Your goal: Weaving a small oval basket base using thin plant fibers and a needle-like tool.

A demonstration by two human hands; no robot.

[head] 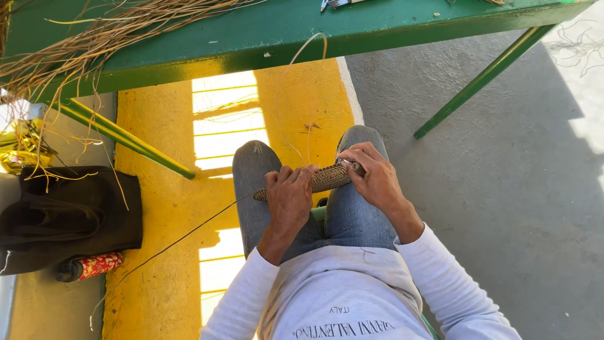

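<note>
I sit with my knees in blue jeans under a green table. A narrow woven fibre strip point(327, 179), tan and finely braided, lies across my lap between both hands. My left hand point(288, 198) grips its left part, fingers curled over it. My right hand point(372, 173) pinches the strip's right end with fingertips. A thin long fibre strand point(182, 238) trails from the strip's left end down to the yellow floor. Another thin strand point(296, 63) loops up toward the table edge.
A green table point(264, 31) with slanted green legs point(484, 79) stands ahead, with a heap of dry straw fibres point(94, 38) on its left. A black bag point(66, 214) and a red patterned bottle point(94, 266) sit at the left. Floor is yellow painted point(163, 189) and grey concrete point(522, 201).
</note>
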